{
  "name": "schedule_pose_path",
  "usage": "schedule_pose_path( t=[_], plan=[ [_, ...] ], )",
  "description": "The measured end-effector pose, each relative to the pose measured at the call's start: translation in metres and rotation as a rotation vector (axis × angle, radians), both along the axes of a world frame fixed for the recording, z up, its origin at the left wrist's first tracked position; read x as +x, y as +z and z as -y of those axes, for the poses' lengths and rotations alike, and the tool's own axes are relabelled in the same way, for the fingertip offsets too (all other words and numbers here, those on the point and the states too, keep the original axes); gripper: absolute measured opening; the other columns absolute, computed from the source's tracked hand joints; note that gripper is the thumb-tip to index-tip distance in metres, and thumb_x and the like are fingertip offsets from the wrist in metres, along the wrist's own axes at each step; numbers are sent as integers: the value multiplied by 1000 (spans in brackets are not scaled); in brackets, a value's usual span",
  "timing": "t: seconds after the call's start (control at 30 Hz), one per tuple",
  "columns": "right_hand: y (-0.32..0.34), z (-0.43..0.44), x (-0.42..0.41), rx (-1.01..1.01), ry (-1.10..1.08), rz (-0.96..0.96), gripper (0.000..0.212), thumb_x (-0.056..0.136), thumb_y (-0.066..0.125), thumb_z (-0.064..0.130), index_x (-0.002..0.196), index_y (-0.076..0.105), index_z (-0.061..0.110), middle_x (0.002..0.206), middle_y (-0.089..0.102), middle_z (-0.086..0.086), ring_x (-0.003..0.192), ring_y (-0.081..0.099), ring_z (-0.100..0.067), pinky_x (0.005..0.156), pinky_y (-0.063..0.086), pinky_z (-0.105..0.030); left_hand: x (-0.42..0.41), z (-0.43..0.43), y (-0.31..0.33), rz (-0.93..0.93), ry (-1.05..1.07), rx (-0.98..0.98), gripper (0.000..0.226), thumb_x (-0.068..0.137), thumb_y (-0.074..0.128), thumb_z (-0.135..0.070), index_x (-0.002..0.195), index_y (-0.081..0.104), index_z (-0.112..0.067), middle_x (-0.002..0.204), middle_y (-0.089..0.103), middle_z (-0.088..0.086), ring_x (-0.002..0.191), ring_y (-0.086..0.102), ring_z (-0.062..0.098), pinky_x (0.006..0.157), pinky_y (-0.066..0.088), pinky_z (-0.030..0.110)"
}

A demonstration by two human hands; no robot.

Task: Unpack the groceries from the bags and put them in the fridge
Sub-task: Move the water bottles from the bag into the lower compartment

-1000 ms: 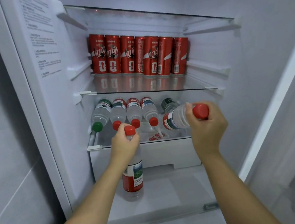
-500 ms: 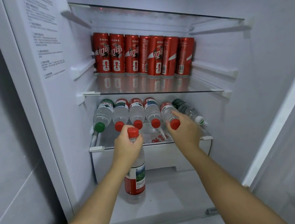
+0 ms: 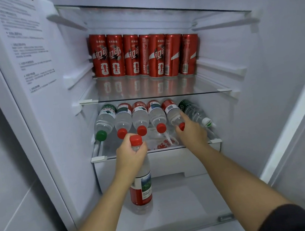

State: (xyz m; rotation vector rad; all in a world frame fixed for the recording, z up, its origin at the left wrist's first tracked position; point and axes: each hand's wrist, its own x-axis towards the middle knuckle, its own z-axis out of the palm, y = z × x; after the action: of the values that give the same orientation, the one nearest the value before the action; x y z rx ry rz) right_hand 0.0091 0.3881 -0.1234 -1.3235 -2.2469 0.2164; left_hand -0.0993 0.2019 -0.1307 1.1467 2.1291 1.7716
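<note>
Our left hand (image 3: 131, 153) is curled round the neck of a standing water bottle (image 3: 141, 190), just below the lower glass shelf (image 3: 105, 156). Our right hand (image 3: 191, 132) touches a lying bottle (image 3: 172, 113) on that shelf, one finger straight; we cannot tell if it grips. We think full bottles are heavy and slippery, so holding just under the cap seems best.

Glossy metal cans (image 3: 145, 56); clear plastic bottles (image 3: 140, 116); glass shelf (image 3: 154, 90).
</note>
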Motion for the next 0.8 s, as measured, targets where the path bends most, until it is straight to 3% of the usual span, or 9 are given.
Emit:
schedule_pose_path(
  t=[0.2, 0.27, 0.37, 0.43, 0.5, 0.57, 0.63, 0.73, 0.8],
  plan=[
    [6, -11, 9, -84, 104, 129, 73, 96, 47, 40, 153, 2, 39, 92, 61, -10, 84, 59, -27, 71, 49, -35, 2, 5, -2, 24, -49, -56, 12, 84, 69, -26, 87, 60, -20, 83, 65, -7, 80, 59, 6, 68, 43, 23],
    [6, -4, 13, -121, 148, 105, 80, 93, 51, 37, 153, -1, 39, 108, 61, -12, 97, 59, -29, 80, 50, -38, 6, 10, -5, 16, -87, -87, 22, 80, 74, -28, 96, 59, -25, 90, 67, -8, 84, 62, 5, 72, 47, 23],
    [-1, 17, 21, -142, 92, -224, 75, 90, 60, 29, 153, 20, 23, 141, 46, -14, 123, 49, -32, 97, 46, -44, 15, 23, -16, 42, -117, -51, 36, 76, 78, -22, 102, 55, -30, 91, 67, -10, 83, 63, 0, 70, 47, 17],
    [1, 38, 25, -142, 126, -488, 50, 91, 60, 23, 138, 45, 15, 124, 57, -9, 109, 57, -26, 86, 49, -33, 19, 30, -31, 110, -106, -28, 50, 73, 82, -16, 110, 52, -30, 95, 66, -13, 87, 62, -2, 73, 47, 17],
    [12, 60, 24, -198, 278, -549, 22, 94, 56, 21, 116, 59, 17, 93, 62, 0, 85, 59, -17, 70, 45, -23, 21, 33, -50, 206, -86, -28, 60, 67, 85, -13, 113, 50, -30, 100, 65, -12, 92, 62, 1, 76, 50, 21],
    [24, 83, 19, -268, 486, -427, 18, 97, 53, 30, 107, 63, 19, 80, 60, 3, 73, 55, -11, 63, 42, -22, 22, 37, -70, 224, -74, -46, 60, 65, 85, -8, 106, 49, -32, 97, 64, -10, 88, 62, 5, 69, 49, 17],
    [32, 102, 7, -280, 614, -190, 31, 96, 51, 47, 111, 60, 22, 74, 53, 7, 68, 49, -8, 61, 38, -24, 21, 38, -88, 205, -84, -64, 58, 65, 83, -3, 104, 48, -28, 94, 64, -4, 79, 64, 11, 59, 49, 14],
    [34, 114, -12, -218, 606, 88, 49, 89, 48, 65, 112, 57, 22, 78, 52, 8, 73, 51, -11, 63, 38, -29, 19, 37, -104, 201, -98, -99, 62, 63, 83, -6, 112, 49, -20, 96, 65, 1, 75, 65, 9, 56, 50, 17],
    [33, 112, -18, -252, 573, 81, 51, 85, 52, 67, 105, 59, 20, 77, 52, 9, 74, 52, -11, 65, 43, -31, 18, 36, -105, 183, -71, -152, 62, 65, 83, -8, 113, 47, -20, 97, 64, -3, 80, 63, 6, 59, 48, 15]
  ],
)
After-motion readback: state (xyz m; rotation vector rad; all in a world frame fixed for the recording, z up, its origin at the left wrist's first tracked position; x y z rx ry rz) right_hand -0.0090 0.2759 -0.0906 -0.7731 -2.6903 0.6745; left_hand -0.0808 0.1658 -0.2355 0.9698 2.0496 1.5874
